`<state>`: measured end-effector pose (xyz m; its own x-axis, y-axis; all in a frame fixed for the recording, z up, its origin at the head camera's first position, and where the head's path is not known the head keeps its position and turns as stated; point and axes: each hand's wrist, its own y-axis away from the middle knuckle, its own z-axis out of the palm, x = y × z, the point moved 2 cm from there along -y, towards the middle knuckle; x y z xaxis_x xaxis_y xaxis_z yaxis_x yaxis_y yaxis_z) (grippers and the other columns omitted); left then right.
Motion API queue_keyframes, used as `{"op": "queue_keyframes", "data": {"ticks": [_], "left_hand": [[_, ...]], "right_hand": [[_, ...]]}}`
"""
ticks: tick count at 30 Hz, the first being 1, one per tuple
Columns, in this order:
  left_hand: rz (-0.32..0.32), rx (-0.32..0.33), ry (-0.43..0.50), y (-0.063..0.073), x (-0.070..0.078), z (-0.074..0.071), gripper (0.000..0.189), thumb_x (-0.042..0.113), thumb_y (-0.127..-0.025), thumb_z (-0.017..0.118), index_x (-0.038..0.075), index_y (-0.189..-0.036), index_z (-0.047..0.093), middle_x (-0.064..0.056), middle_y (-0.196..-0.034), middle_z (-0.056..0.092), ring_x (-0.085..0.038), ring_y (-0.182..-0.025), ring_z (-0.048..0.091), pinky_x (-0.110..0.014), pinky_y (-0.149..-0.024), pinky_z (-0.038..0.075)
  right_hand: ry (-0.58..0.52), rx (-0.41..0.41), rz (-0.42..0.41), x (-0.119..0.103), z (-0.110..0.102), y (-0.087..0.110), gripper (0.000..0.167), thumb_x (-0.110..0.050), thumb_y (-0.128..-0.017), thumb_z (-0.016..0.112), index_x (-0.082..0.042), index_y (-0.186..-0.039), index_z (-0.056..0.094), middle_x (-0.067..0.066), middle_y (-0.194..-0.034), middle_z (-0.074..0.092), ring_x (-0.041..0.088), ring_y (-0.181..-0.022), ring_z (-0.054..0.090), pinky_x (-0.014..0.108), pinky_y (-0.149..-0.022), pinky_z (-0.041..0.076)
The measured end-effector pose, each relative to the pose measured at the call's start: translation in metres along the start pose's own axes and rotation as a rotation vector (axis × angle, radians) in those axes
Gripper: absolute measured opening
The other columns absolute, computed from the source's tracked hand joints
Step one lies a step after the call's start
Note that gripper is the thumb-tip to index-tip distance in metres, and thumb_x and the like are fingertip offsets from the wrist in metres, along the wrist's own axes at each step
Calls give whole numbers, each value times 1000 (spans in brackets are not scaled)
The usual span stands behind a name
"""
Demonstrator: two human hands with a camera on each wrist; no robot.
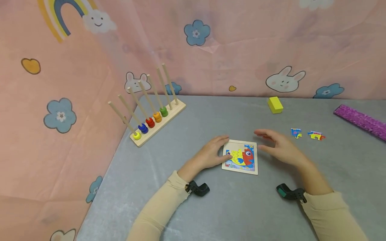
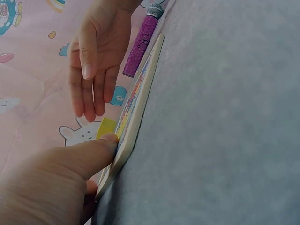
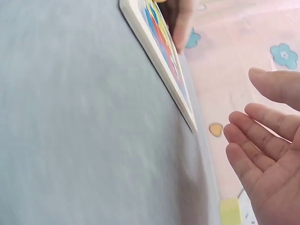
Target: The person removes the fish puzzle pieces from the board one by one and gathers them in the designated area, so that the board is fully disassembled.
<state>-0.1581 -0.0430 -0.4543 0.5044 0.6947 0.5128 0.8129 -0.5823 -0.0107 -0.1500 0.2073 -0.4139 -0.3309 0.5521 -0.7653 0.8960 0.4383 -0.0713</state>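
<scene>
A square wooden puzzle board (image 1: 240, 170) with a red and yellow fish picture lies on the grey table. My left hand (image 1: 211, 152) holds it at its left side, the thumb (image 2: 101, 152) over the picture and the fingers along the far left corner. Part of the picture is hidden under that thumb. Just off the board's right edge is my right hand (image 1: 281, 147), its fingers (image 3: 262, 136) extended and holding nothing. Farther right on the table lie two loose jigsaw pieces, a blue one (image 1: 296, 133) and a yellow and red one (image 1: 316, 135).
At the back left stands a wooden peg rack (image 1: 158, 124) with coloured rings on several pegs. A yellow block (image 1: 275, 105) sits near the back edge. To the far right lies a glittery purple microphone (image 2: 140, 44). Pink patterned cloth (image 1: 229, 63) hangs behind the table.
</scene>
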Motion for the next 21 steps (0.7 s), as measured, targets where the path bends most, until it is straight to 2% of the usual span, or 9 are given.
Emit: {"op": "queue_keyframes", "data": {"ticks": [5,7,13,15,17,20,21], "left_hand": [[2,-1,-5,0,1,1,68,41,-88,64,7,-143,42,-3,-151,38,-17,-140,33,-29,-114,30],[3,-1,-5,0,1,1,68,41,-88,64,7,-143,42,-3,-150,38,-18,-140,34,-29,-114,30],[-1,-2,4,2,2,-2,68,39,-88,65,6,-143,42,-4,-150,38,-19,-140,33,-30,-115,30],[1,-5,4,2,3,-3,68,39,-88,65,6,-142,42,-4,-150,38,-19,-140,33,-30,-115,29],[4,-6,7,2,3,-4,67,39,-88,64,6,-143,42,-4,-150,38,-19,-140,33,-30,-115,29],[6,-5,9,1,3,-4,67,38,-89,64,6,-142,42,-4,-150,38,-19,-140,33,-30,-115,29],[6,-6,10,1,3,-4,67,39,-89,64,6,-142,42,-4,-150,38,-19,-140,32,-30,-115,29]], "right_hand": [[-35,-28,-8,2,12,-3,48,-12,-89,66,2,-132,49,21,-132,53,35,-123,48,0,-97,30],[-47,-37,-2,3,16,-3,48,-12,-89,66,2,-131,50,21,-132,54,35,-122,49,-4,-93,27],[-59,-55,20,4,21,-3,48,-15,-89,67,1,-131,51,20,-132,54,35,-122,50,-2,-94,29],[-44,-54,15,5,22,-3,47,-14,-88,67,1,-131,51,19,-131,55,35,-122,50,9,-100,38],[-8,-51,4,5,24,-3,47,-13,-88,67,0,-130,52,18,-130,55,34,-121,51,27,-104,43],[62,-53,-24,5,26,-3,45,-11,-86,69,-2,-128,55,17,-129,56,33,-119,51,53,-100,41],[89,-55,-39,5,26,-3,44,-10,-85,70,-3,-126,57,17,-128,56,34,-118,50,55,-99,42]]}}
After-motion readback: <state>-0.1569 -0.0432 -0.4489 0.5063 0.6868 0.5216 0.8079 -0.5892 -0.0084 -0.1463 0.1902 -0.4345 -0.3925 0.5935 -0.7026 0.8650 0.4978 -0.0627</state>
